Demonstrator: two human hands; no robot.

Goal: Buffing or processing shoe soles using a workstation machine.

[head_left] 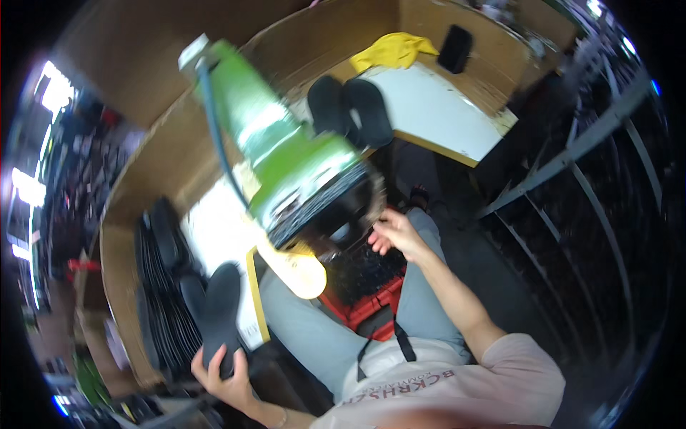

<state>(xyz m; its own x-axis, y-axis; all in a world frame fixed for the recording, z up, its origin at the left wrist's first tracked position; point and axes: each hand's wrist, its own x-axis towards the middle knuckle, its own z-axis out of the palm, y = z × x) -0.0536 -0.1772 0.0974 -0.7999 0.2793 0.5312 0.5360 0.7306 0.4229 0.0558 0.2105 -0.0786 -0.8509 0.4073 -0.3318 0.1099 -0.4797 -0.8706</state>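
At the lower left, my left hand (227, 379) has its fingers wrapped round the end of a black shoe sole (223, 307). That sole tilts upward beside a packed row of similar black soles (161, 300). My right hand (399, 236) is at the lower right edge of a green machine (300, 161), its fingers curled. What those fingers grip, if anything, is too dark and blurred to make out. The machine has a dark front end and a hose along its left side. A rounded yellow piece (304, 275) sticks out beneath it.
Two black soles (327, 107) lie on the white table (436, 107) beyond the machine. Farther back are a yellow cloth (393, 51) and a dark block (455, 48). Cardboard walls (343, 32) surround the table. A red crate (368, 304) stands between my legs; metal rails (564, 157) run at right.
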